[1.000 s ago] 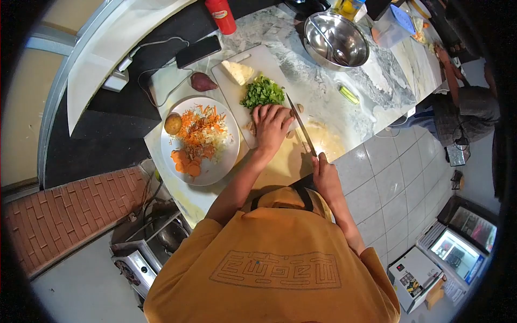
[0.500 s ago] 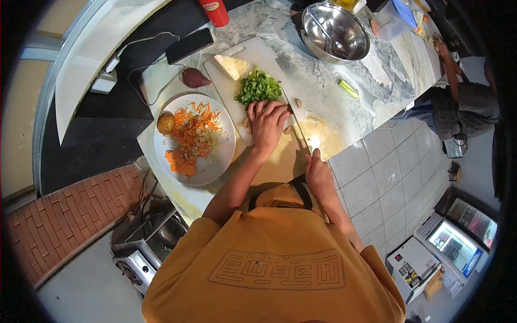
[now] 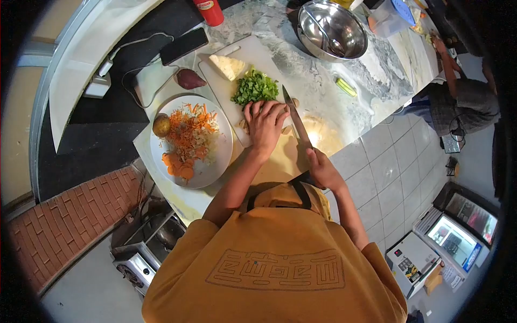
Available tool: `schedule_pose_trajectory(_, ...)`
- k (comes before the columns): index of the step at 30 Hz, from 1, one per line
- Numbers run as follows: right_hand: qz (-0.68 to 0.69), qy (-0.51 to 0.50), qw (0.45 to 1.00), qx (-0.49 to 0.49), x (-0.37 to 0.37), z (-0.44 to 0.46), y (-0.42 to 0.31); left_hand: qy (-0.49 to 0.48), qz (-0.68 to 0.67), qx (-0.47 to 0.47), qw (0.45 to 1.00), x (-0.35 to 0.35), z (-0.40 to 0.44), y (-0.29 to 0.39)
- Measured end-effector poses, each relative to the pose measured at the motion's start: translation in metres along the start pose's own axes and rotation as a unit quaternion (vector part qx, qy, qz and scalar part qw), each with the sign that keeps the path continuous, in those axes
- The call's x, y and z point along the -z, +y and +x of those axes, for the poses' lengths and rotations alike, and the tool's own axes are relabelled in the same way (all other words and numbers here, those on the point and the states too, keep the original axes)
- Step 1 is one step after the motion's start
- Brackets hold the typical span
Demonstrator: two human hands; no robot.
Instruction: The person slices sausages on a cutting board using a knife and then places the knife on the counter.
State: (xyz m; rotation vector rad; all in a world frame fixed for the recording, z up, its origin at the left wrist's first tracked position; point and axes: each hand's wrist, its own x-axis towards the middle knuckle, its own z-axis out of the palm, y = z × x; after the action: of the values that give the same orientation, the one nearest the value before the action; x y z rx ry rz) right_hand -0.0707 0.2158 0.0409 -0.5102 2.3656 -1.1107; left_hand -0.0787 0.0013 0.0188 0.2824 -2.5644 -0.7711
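Gripping the knife [image 3: 298, 119], my right fingers [image 3: 313, 157] are angling it beside my slightly spread left fingers [image 3: 267, 109], which are resting beside the chopped greens [image 3: 256, 87] on the cutting board [image 3: 223, 92], hiding anything held; I'm wanting those tips curled clear.

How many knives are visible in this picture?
1: the knife is in the right hand, its blade beside the left hand. Others may be hidden.

The knife blade [image 3: 297, 118] looks smooth metal, the bowl [image 3: 353, 31] glossy.
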Motion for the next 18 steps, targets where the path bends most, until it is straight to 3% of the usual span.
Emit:
schedule_pose_trajectory(2, 0.123, -0.148, 0.944, -0.270, 0.024, 0.005, -0.034, 0.003, 0.004, 0.003, 1.000, -0.001, 0.000, 0.001)
schedule_pose_trajectory(3, 0.122, -0.149, 0.944, -0.268, 0.019, 0.003, -0.024, 0.002, 0.007, 0.000, 1.000, -0.001, 0.000, 0.000)
schedule_pose_trajectory(5, -0.019, -0.017, 0.999, -0.021, 0.005, -0.008, 0.005, 0.004, 0.013, 0.001, 1.000, -0.001, -0.002, -0.002)
schedule_pose_trajectory(11, -0.183, 0.033, 0.978, -0.096, 0.007, -0.024, -0.026, 0.007, 0.007, -0.010, 1.000, -0.005, -0.004, -0.005)
schedule_pose_trajectory(18, -0.125, 0.022, 0.985, -0.118, 0.001, -0.022, -0.033, 0.005, 0.011, -0.010, 1.000, -0.004, -0.004, -0.005)
